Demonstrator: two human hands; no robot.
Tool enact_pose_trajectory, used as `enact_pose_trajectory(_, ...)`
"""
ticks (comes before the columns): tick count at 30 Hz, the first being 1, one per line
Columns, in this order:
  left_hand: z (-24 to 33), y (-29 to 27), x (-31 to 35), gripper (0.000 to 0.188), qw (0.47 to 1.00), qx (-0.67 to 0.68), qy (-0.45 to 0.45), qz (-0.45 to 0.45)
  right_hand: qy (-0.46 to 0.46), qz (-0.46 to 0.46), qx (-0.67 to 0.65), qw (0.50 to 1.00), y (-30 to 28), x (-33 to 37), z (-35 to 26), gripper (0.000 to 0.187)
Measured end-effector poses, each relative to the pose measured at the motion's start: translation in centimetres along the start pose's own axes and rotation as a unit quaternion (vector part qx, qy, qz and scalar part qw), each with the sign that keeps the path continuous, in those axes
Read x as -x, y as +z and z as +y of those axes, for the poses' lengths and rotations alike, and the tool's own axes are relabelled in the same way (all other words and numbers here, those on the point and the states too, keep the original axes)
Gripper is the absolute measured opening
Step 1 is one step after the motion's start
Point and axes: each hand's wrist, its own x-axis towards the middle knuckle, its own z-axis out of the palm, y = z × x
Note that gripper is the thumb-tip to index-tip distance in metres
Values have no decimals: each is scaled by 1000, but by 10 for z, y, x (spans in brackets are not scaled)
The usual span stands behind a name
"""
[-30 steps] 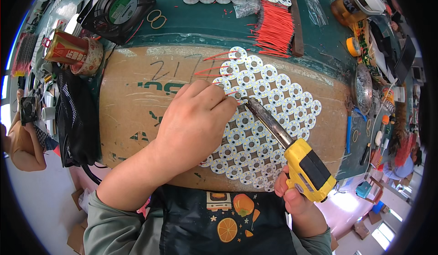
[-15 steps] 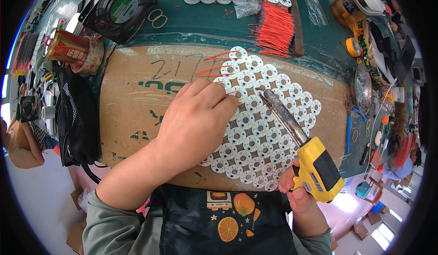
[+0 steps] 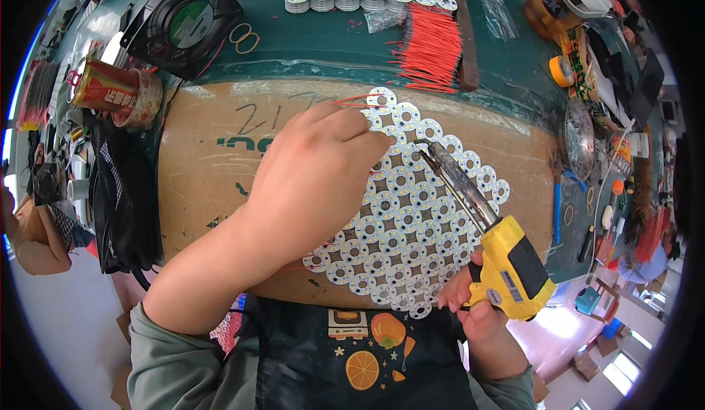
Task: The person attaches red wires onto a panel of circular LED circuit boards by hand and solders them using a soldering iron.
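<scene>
Head view: right hand (image 3: pixel 481 319) holds yellow soldering gun (image 3: pixel 518 267) behind its metal barrel (image 3: pixel 468 191), likely against heat; left hand (image 3: pixel 312 162) bunches over round boards (image 3: pixel 385 204), grip unclear.

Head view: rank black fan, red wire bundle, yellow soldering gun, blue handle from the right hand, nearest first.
1. Yellow soldering gun: in the right hand.
2. Blue handle: off to the right.
3. Red wire bundle: far side, right of centre.
4. Black fan: far left.
</scene>
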Motion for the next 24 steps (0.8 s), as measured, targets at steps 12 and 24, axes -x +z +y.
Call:
enact_pose_trajectory(12,-9,22,-5,18,999,-12,15,40,-2,6,130,991,-13,-19,7,77)
enact_pose_trajectory(24,-9,21,-3,16,999,-24,5,29,8,5,124,992,-13,-20,7,63)
